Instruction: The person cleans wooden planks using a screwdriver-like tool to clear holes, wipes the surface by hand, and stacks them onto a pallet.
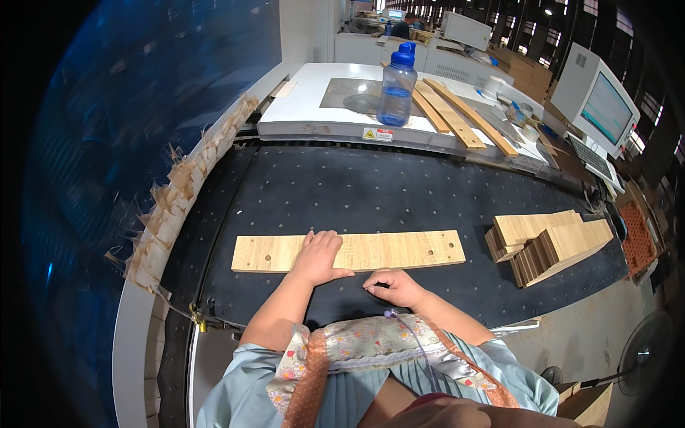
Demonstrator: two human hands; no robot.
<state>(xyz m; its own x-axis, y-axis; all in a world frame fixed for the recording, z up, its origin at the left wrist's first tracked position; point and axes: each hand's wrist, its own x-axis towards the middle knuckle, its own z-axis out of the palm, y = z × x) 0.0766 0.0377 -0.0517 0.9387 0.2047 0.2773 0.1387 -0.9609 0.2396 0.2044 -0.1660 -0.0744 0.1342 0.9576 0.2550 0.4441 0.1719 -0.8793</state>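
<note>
A pale wooden board (385,250) with several drilled holes lies crosswise on the black table. Across its left half rests my left hand (317,258), its fingers laid over the top toward the far edge and the thumb stretched out along the near edge. My right hand (399,289) is close to the near edge of the board, over the black surface. Its fingers are curled in with thumb and forefinger drawn together; whether something small is between them cannot be made out.
Stacked wooden pieces (564,246) stand at the right. Behind the black table (307,178), a white machine top (300,93) carries a blue water bottle (397,89) and wooden strips (464,121). A monitor (603,107) is far right; a torn strip curtain (182,192) edges the left.
</note>
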